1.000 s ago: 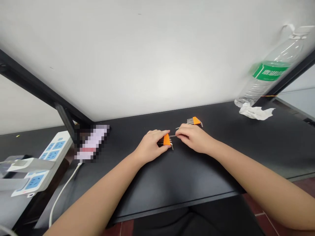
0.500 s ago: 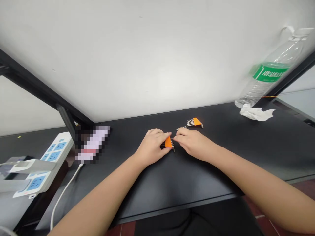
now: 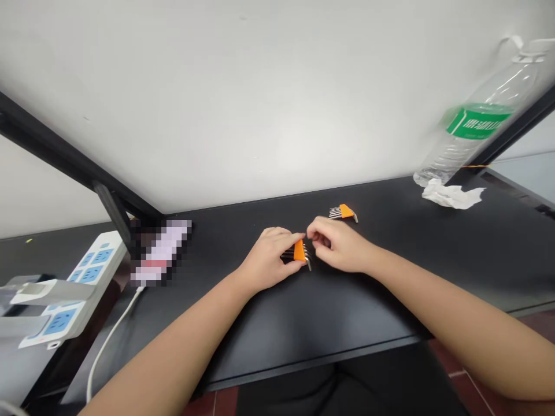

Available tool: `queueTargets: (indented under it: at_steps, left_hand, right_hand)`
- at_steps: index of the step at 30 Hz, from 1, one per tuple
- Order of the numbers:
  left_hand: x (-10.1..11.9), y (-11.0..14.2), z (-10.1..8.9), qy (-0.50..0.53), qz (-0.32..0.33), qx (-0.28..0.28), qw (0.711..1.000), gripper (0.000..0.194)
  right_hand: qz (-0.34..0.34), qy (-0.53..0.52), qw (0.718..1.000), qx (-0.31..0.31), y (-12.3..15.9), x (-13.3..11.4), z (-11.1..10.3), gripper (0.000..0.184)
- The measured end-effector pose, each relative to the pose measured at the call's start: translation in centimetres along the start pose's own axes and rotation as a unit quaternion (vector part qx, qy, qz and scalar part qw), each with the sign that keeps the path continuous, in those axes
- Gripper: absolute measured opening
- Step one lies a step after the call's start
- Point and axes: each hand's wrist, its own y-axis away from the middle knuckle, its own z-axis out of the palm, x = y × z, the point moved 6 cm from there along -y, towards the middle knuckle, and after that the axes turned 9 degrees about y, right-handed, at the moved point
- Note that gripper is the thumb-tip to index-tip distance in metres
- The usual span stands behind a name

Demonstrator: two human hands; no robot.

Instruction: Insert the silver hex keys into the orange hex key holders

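Clock centre: all the hours here are being counted from the near orange holder, as the wearer is seeing it.
Left hand: the left hand is coming from 8 o'clock and is gripping this holder between thumb and fingers, so it is closing only as far as the holder is allowing.
Near holder: it is resting low over the black tabletop, and several metal keys are passing through it; their bent ends are pointing away from the left palm.
Right hand: the right hand is staying just beside, at 3 o'clock, with fingers curling and a small gap showing near the thumb; whether it is holding something, I cannot tell.
Far orange holder: another orange holder, also carrying metal keys, is lying at 2 o'clock, just beyond the right hand.
Bottle and tissue: a clear bottle with green label is standing far off at 2 o'clock; crumpled white tissue is lying near its base.
Power strip: a white power strip is lying well apart at 9 o'clock.
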Motion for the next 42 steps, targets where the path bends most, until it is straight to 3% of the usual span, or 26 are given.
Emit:
queueTargets:
  at_steps: [3,9,18,24,28,32,35,42]
  left_hand:
    - [-0.4,0.1,-0.1,-0.003,-0.013,0.009,1.0,0.049]
    - [-0.9,0.0,-0.1,0.004,-0.033,0.013,0.999,0.049]
    - [-1.1,0.1,-0.2,0.002,-0.041,0.014,0.999,0.049]
    - [-1.1,-0.1,-0.3,0.0,-0.061,0.015,0.998,0.054]
    - [-1.4,-0.1,-0.7,0.027,-0.113,0.044,0.992,0.055]
    - [-1.0,-0.2,-0.7,0.016,-0.099,0.035,0.994,0.045]
    - [-0.9,-0.2,-0.7,0.009,-0.089,0.035,0.995,0.045]
    - [-0.9,-0.2,-0.6,-0.001,-0.078,0.021,0.997,0.043]
  right_hand:
    - [0.049,0.136,0.989,-0.018,0.1,2.5,-1.1,0.009]
    - [0.097,0.264,0.956,-0.08,0.2,5.9,-0.9,0.023]
    - [0.078,0.317,0.941,-0.086,0.2,4.3,-0.2,0.023]
    - [0.144,0.235,0.953,-0.123,0.8,3.3,0.1,0.014]
    - [0.094,0.158,0.978,-0.1,0.4,2.1,0.1,0.016]
    - [0.016,0.079,0.996,-0.04,-0.1,0.7,-0.3,0.013]
    - [-0.015,0.08,0.997,-0.008,-0.2,0.3,-0.4,0.013]
    - [-0.052,0.124,0.991,-0.006,0.1,0.2,-0.2,0.016]
